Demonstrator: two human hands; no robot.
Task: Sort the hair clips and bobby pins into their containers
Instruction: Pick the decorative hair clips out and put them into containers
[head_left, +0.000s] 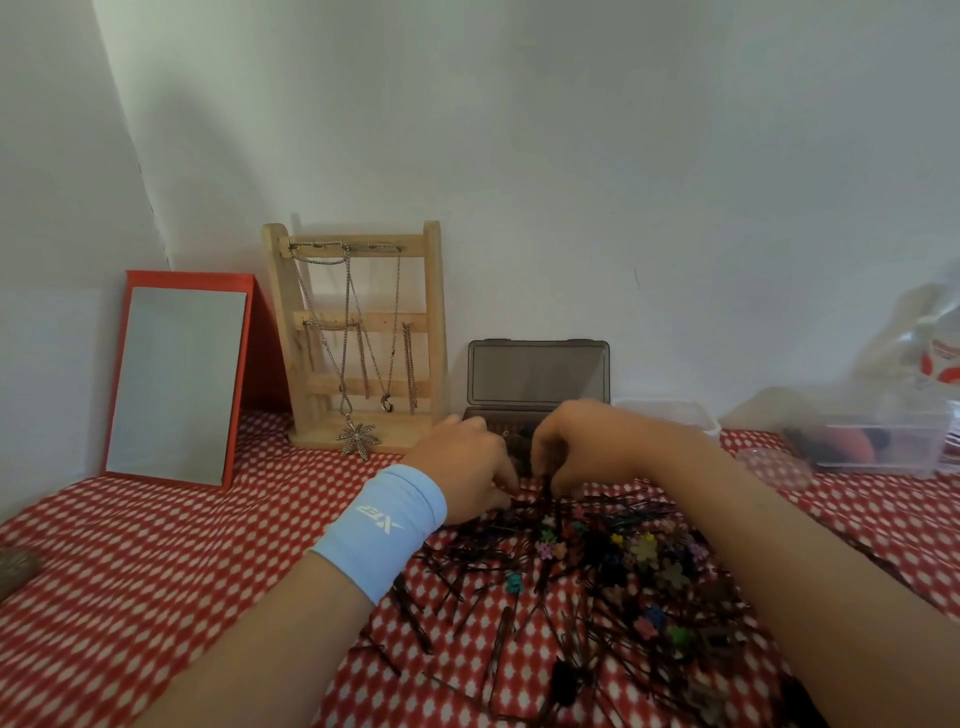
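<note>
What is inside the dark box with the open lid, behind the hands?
The dark box stands open, lid up. Between the left hand and right hand only a dark bit shows; the hands cover the rest, so its contents cannot be told.

Dim, soft daylight; wall (571, 156) shaded toward 10 o'clock. Wide-angle bending at edges (strongest at corners). Plastic bag (924, 338) at 3 o'clock blurred.

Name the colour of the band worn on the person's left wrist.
Light blue, with a white logo; the wristband shows in the head view, the only view.
</note>
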